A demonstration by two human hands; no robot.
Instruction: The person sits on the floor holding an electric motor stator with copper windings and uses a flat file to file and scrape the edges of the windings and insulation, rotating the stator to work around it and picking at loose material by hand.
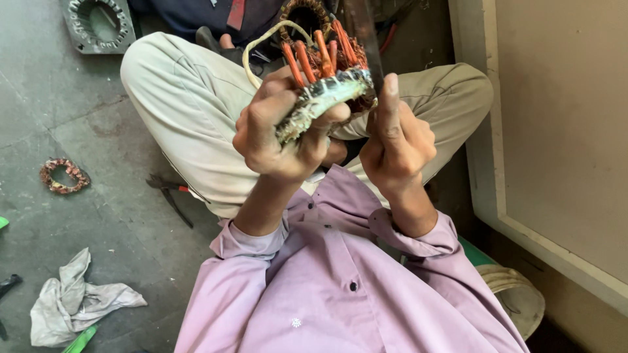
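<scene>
Stator core (327, 98), a ring of stacked grey laminations wound with copper wire and threaded with orange insulating sleeves, sits at the upper centre of the frame, raised in front of the person's chest above their crossed legs. The left hand (281, 131) wraps its rim, thumb on the near edge and fingers curled around the outside, so the ring is tilted with its winding side turned up and away toward the other hand; that grip steadies it and leaves the slots open to work on. A pale lead wire (261, 40) loops off the windings at the top, clear of the grip.

Right hand (396, 140) is closed around the lower end of a long dark blade-like tool (365, 39), forefinger laid straight along it for guidance, with the blade running up past the core's right edge. Whether its edge actually touches the windings is hard to tell, as the tool is blurred there.

Around them on the concrete floor (98, 131): a small removed copper coil (63, 175) at the left, pliers (171, 195) with dark handles just beside the person's knee, a crumpled white rag (75, 301) at lower left with a green-handled tool (80, 340) beside it, and a grey cast metal housing (99, 23) at upper left. A white bucket (517, 294) stands at lower right against the wall. These lie within arm's reach of the seated person.
</scene>
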